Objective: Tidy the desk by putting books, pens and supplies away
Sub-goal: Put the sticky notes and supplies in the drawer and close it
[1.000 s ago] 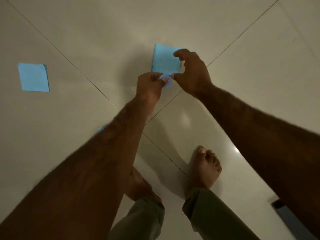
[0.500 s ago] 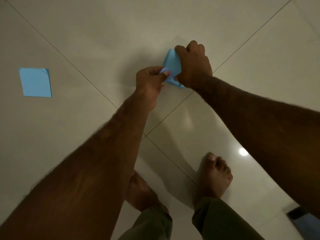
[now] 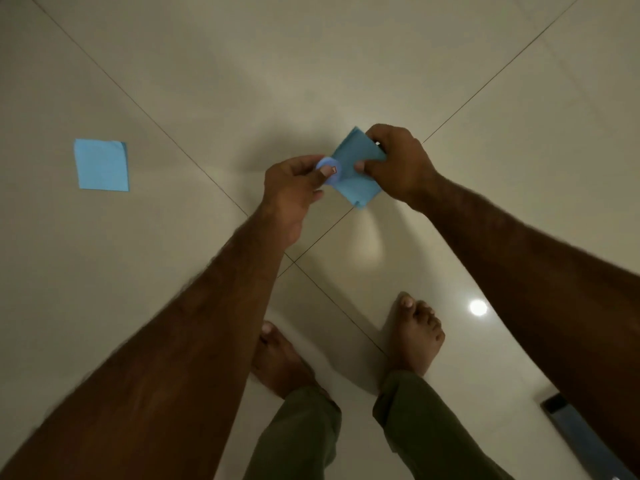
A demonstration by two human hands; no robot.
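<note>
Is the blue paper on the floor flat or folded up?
Flat: the blue paper lies spread out on the floor, with only its top right corner slightly curled.

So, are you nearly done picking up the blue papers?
Not quite. Done: one blue square paper sheet is off the pale tiled floor. In hand: the right hand grips that sheet, while the left hand pinches a small round pale-blue disc. Left: a second blue square paper sheet lies flat on the floor to the left, untouched. Nothing visible is put away yet.
</note>
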